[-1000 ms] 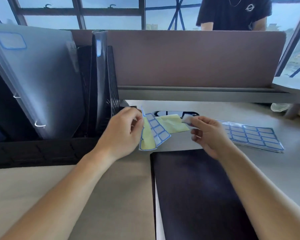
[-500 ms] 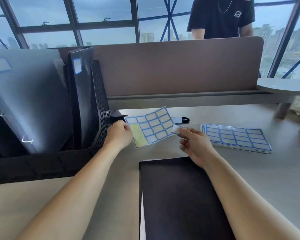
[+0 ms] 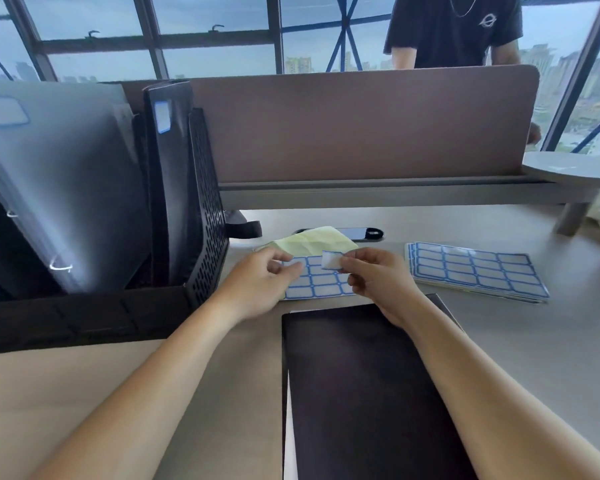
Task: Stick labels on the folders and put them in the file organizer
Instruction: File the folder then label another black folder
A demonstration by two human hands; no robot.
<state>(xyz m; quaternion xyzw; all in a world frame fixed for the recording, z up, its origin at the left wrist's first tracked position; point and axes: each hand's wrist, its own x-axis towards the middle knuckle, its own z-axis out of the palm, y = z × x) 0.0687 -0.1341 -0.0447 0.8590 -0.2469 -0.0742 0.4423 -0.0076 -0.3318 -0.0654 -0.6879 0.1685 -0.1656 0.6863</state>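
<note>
Sticking step: pinches small white blue-bordered paper label (image 3: 331,269) in right hand (image 3: 378,282) above blue-gridded label sheet (image 3: 321,285), grip of left hand (image 3: 257,282) at sheet edge unclear; next, press flat onto dark rectangular folder (image 3: 360,393) on counter (image 3: 499,341).

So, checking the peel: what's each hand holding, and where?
Right hand pinches peeled label, right edge; left hand on label sheet, left edge, grip unclear.

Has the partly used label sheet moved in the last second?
Yes. The label sheet has come down from mid-air and now lies on the desk, just beyond the black folder's far edge.
</note>
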